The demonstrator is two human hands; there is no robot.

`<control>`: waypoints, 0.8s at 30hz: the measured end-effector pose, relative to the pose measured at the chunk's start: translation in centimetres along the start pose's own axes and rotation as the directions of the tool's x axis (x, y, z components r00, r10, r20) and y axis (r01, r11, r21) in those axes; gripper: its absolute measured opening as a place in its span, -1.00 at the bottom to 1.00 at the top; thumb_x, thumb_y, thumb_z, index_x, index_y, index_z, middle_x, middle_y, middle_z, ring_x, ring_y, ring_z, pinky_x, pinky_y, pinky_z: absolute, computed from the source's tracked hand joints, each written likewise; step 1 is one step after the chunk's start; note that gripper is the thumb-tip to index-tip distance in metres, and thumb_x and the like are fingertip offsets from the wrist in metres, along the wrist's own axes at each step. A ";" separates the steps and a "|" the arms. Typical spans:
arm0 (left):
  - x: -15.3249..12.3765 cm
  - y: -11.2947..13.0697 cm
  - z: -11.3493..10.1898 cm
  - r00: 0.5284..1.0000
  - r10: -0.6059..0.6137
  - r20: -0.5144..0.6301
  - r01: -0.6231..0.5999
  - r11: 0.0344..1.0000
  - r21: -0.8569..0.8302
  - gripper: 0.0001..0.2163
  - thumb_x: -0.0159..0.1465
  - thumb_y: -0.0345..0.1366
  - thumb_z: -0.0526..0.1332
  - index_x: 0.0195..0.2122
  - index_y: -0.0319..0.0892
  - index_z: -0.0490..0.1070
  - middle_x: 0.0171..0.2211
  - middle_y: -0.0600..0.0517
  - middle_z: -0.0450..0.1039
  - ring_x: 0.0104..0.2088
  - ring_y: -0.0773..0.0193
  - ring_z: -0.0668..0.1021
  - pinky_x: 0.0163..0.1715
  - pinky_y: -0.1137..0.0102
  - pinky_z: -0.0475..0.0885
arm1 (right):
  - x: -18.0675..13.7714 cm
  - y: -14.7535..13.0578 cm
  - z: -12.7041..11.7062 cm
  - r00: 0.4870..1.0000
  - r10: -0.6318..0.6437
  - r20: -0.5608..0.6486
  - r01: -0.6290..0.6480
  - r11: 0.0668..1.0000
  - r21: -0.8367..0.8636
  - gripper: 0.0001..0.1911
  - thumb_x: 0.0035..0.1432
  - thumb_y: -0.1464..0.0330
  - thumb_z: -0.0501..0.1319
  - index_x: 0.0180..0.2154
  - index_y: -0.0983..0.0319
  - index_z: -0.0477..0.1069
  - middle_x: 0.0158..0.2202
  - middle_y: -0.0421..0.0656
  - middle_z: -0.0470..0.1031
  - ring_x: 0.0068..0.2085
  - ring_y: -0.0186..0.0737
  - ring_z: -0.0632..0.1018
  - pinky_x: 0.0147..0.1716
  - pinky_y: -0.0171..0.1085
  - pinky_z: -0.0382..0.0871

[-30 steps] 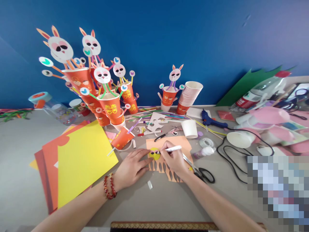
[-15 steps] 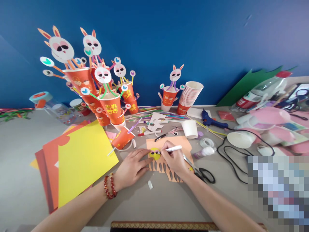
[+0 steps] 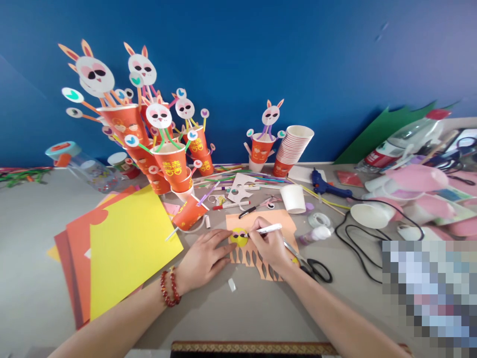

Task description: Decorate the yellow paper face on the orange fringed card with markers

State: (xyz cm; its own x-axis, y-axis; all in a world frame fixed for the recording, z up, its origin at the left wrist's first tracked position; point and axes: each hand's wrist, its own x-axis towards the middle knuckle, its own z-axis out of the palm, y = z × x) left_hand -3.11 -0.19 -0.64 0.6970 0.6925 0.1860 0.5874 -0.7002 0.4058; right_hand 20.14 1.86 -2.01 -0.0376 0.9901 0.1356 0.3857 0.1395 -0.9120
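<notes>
My right hand (image 3: 271,244) is closed around a white marker (image 3: 270,228), its tip at a small yellow paper disc (image 3: 238,242). The disc bears pink patches and two dark eye shapes. My left hand (image 3: 207,257) lies flat with its fingers stretched out, fingertips holding down the disc's left edge. Under the disc is a sheet of orange paper (image 3: 281,219) with several leaf-shaped holes cut along its lower part. Black-handled scissors (image 3: 319,271) lie partly beneath my right hand. A black pen (image 3: 247,212) rests at the sheet's upper edge.
Red paper cups with rabbit faces (image 3: 169,166) stand at the back left. A cup stack (image 3: 292,149) is behind the sheet. A blue glue gun (image 3: 330,185) with a black cord, a tape roll (image 3: 319,221) and a plastic bottle (image 3: 402,141) lie right. Yellow paper (image 3: 130,253) lies left.
The marker and my right hand have shifted very slightly at the disc. My left hand and everything else stay in place.
</notes>
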 end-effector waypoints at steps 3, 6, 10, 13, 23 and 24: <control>0.0 0.0 0.0 1.000 0.000 0.001 0.000 1.000 -0.005 -0.66 0.46 -0.26 0.10 0.23 -0.04 0.41 0.29 -0.13 0.32 0.26 -0.03 0.38 0.22 0.00 0.37 | 0.0 0.1 0.0 1.000 -0.005 0.002 0.005 1.000 0.000 -0.80 0.13 0.35 0.12 -0.51 0.15 0.15 -0.63 -0.36 0.11 -0.59 -0.36 0.19 -0.58 -0.34 0.00; 0.0 0.0 -0.1 1.000 0.002 0.005 -0.002 1.000 -0.005 -0.65 0.46 -0.26 0.09 0.23 -0.04 0.40 0.29 -0.13 0.32 0.26 -0.03 0.38 0.21 0.00 0.38 | 0.0 0.1 0.0 1.000 0.000 -0.004 0.000 1.000 0.015 -0.79 0.13 0.34 0.12 -0.51 0.14 0.14 -0.63 -0.36 0.10 -0.59 -0.35 0.20 -0.58 -0.34 0.01; 0.0 0.0 0.0 1.000 0.002 -0.008 -0.002 1.000 -0.009 -0.65 0.45 -0.27 0.10 0.23 -0.02 0.40 0.29 -0.12 0.32 0.25 -0.02 0.38 0.22 0.01 0.37 | 0.0 0.0 0.0 1.000 -0.004 0.004 0.004 1.000 0.021 -0.80 0.12 0.35 0.13 -0.51 0.14 0.16 -0.62 -0.36 0.13 -0.59 -0.36 0.19 -0.58 -0.34 0.01; 0.0 0.0 0.0 1.000 0.002 -0.016 -0.003 1.000 -0.013 -0.66 0.45 -0.26 0.10 0.22 -0.02 0.41 0.28 -0.12 0.33 0.25 -0.03 0.39 0.21 0.01 0.38 | 0.0 -0.1 0.0 1.000 -0.002 -0.012 0.002 1.000 0.027 -0.79 0.12 0.35 0.13 -0.52 0.14 0.14 -0.63 -0.36 0.11 -0.59 -0.35 0.19 -0.58 -0.34 0.01; 0.0 0.0 0.0 1.000 -0.004 -0.009 0.004 1.000 -0.001 -0.64 0.45 -0.26 0.11 0.24 0.00 0.40 0.28 -0.11 0.33 0.25 -0.02 0.39 0.22 0.02 0.38 | 0.0 0.0 0.0 1.000 -0.001 0.001 0.001 1.000 0.015 -0.80 0.13 0.35 0.13 -0.51 0.14 0.17 -0.63 -0.35 0.14 -0.59 -0.34 0.20 -0.57 -0.33 0.02; 0.0 0.0 0.0 1.000 -0.004 -0.008 0.004 1.000 0.000 -0.64 0.45 -0.26 0.11 0.24 0.00 0.39 0.29 -0.11 0.33 0.26 -0.02 0.39 0.22 0.02 0.38 | 0.0 0.0 0.0 1.000 0.000 -0.004 0.000 1.000 0.021 -0.80 0.13 0.35 0.13 -0.51 0.14 0.16 -0.64 -0.35 0.13 -0.59 -0.34 0.21 -0.57 -0.33 0.02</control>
State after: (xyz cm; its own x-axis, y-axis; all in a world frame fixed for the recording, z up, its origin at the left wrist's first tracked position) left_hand -3.09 -0.22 -0.63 0.6914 0.6967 0.1913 0.5903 -0.6974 0.4066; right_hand 20.15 1.82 -2.06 -0.0343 0.9900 0.1368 0.3662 0.1398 -0.9200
